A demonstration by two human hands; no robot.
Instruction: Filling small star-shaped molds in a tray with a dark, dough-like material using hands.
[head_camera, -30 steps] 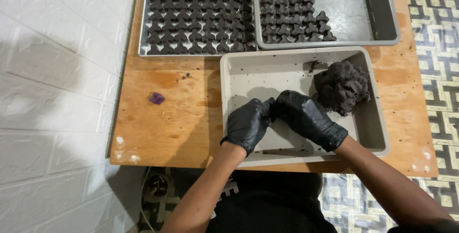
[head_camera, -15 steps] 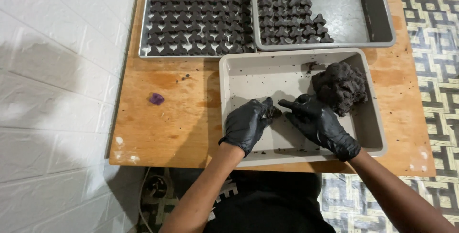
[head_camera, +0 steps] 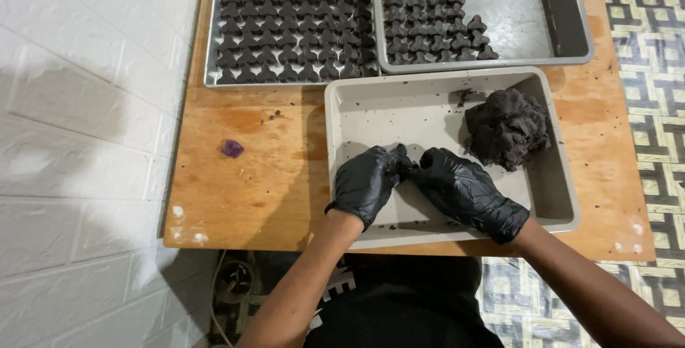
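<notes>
Both gloved hands meet over the near half of the beige tray (head_camera: 342, 105). The left hand (head_camera: 365, 182) and the right hand (head_camera: 460, 189), each in a black glove, are curled with fingertips pressed together around a small dark piece of dough (head_camera: 407, 167). Only a sliver of that piece shows between the gloves, so its shape cannot be told. Both hands are closed about it, not flat or spread.

The main dough lump (head_camera: 508, 128) sits in the far right corner of the same tray, apart from the hands. Crumbs lie on the tray floor near it.

Beyond the beige tray stand two metal trays. The left metal tray (head_camera: 211, 69) is filled edge to edge with shaped dark pieces (head_camera: 292, 27). The right metal tray (head_camera: 571, 41) is filled on its left half only; its right half is bare.

Hazards, as judged from this arrangement:
- The dough looks crumbly. Excess finger pressure could crack the small piece or shed fragments.
- Dark dough against black gloves hides residue; a sticking piece could deform on release.
- The beige tray overhangs the front edge of the wooden table (head_camera: 250, 177). Downward pressure near that rim could tip it.
- A small purple object (head_camera: 232, 149) lies loose on the table, well clear of the hands.
</notes>
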